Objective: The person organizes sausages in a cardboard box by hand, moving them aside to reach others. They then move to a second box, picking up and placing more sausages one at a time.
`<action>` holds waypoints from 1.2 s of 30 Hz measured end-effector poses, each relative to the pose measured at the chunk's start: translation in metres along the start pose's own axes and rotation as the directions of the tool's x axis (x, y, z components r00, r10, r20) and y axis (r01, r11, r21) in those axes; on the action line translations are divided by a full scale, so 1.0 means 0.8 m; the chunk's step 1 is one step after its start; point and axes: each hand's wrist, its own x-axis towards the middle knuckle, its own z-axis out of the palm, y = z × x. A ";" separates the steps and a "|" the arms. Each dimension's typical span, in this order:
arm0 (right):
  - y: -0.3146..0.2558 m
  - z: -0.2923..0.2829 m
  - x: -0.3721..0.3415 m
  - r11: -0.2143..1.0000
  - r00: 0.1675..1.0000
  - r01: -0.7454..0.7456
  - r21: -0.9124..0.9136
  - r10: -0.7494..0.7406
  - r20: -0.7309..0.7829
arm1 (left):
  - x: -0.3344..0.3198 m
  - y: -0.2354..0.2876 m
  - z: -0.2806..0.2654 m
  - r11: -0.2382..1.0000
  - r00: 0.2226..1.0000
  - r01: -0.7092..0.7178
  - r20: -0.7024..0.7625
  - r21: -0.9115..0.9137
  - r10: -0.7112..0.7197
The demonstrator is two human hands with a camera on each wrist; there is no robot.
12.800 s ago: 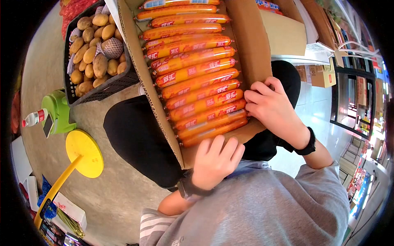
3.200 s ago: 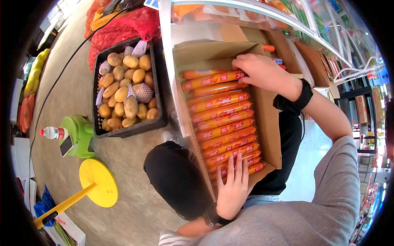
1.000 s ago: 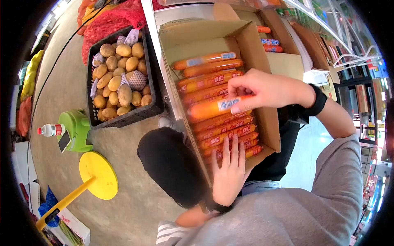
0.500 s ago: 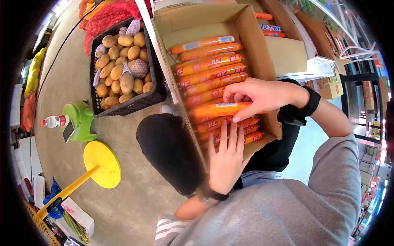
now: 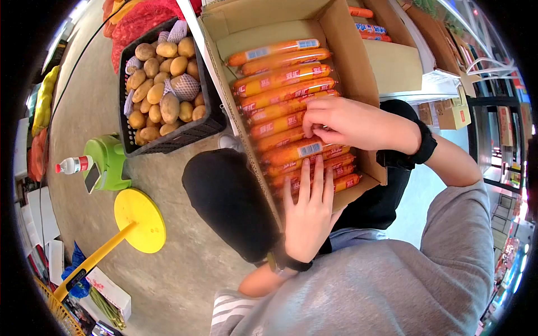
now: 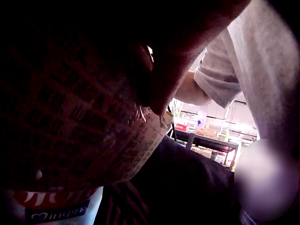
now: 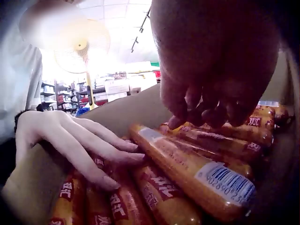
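Observation:
A cardboard box [image 5: 358, 78] on the lap holds a row of orange plastic-wrapped sausages [image 5: 286, 89]. My left hand [image 5: 308, 224] lies with straight, spread fingers on the sausages at the near end. My right hand [image 5: 350, 123] hovers low over the middle of the row, fingers bent, fingertips right at the sausages. Just in front of the left fingertips, one sausage with a barcode label [image 7: 225, 183] lies on top of the others, slanting; the right fingers [image 7: 211, 115] are apart from it. In the left wrist view, a printed surface [image 6: 70, 122] is mostly in shadow.
On the left stand a black crate of potatoes [image 5: 210, 126], a green stool [image 5: 112, 162] bearing a bottle [image 5: 75, 164] and a phone [image 5: 93, 178], and a yellow round base [image 5: 145, 218]. Another box [image 5: 398, 67] with sausages stands beyond, beside shelving.
The right hand moved from the far end toward the near end with a sausage, which now lies on the row, released. The left hand stays on the near sausages. The box shifted slightly in view.

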 end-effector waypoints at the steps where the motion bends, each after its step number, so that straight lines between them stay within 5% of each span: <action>1: -0.006 -0.002 0.000 1.000 1.000 0.000 0.000 0.000 0.001 | 0.000 0.000 0.000 1.000 1.000 0.000 -0.005 0.006 0.000; 10: -0.018 -0.015 -0.006 0.986 0.979 -0.099 -0.138 0.121 0.162 | 0.001 0.000 -0.001 1.000 1.000 0.002 0.000 0.019 -0.002; 13: -0.017 -0.013 -0.008 0.961 0.992 -0.087 -0.262 0.107 0.063 | 0.001 0.001 -0.002 1.000 1.000 0.001 -0.003 0.025 -0.001; 15: -0.016 -0.006 -0.010 0.944 0.998 0.026 -0.328 -0.040 -0.038 | 0.001 0.001 -0.002 1.000 1.000 0.001 -0.004 0.031 -0.001; 21: -0.021 0.005 -0.010 0.853 0.999 0.041 -0.520 -0.047 0.001 | 0.001 0.000 -0.002 1.000 1.000 -0.001 0.006 0.027 0.001; 24: -0.015 -0.002 -0.007 0.955 0.997 -0.011 -0.295 0.034 0.073 | 0.002 0.000 -0.001 1.000 1.000 -0.004 0.002 0.024 0.004; 31: -0.020 0.004 -0.005 0.961 0.998 0.035 -0.274 -0.021 0.054 | 0.002 0.000 -0.002 1.000 1.000 0.000 -0.006 0.016 0.000; 36: -0.029 -0.004 -0.003 0.971 0.980 -0.094 -0.220 0.129 0.149 | 0.003 0.000 -0.003 1.000 1.000 0.007 -0.005 0.009 -0.007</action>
